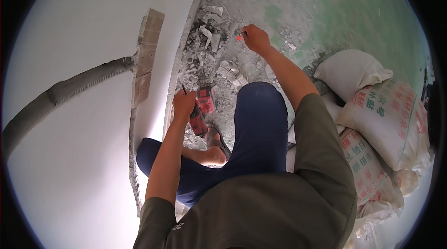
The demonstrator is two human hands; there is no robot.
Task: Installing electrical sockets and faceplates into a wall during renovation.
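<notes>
The left hand (184, 104) is clenched around the forward part of a red and black power tool (199, 125). The tool lies low in front of the person, its rear end projecting from the hand on the side nearer the body, above the sandal (225, 144). Its long axis runs obliquely: the rear is nearer the body and slightly right, and the front is directed away from the body and slightly left. A thin, dark rod (184, 89) protrudes beyond the left hand, roughly along that axis. A boxy red and black block (206, 99) sits just right of the hand; its join to the tool is hidden.

The right hand (256, 39) is farther forward and to the right, fingers curled closed; whether it grips anything cannot be determined. A small, bright red spot (239, 38) shows just left of its fingertips.

Between and ahead of the hands lies rubble (212, 41): angular, pale grey fragments in powdery dust. Left of the left hand, the smooth white wall (79, 20) carries a rough-edged grey channel (70, 92) and a brown strip (147, 58) of rectangular segments. Right of both hands, bulging white woven sacks (384, 121) with red and green print are piled on one another.
</notes>
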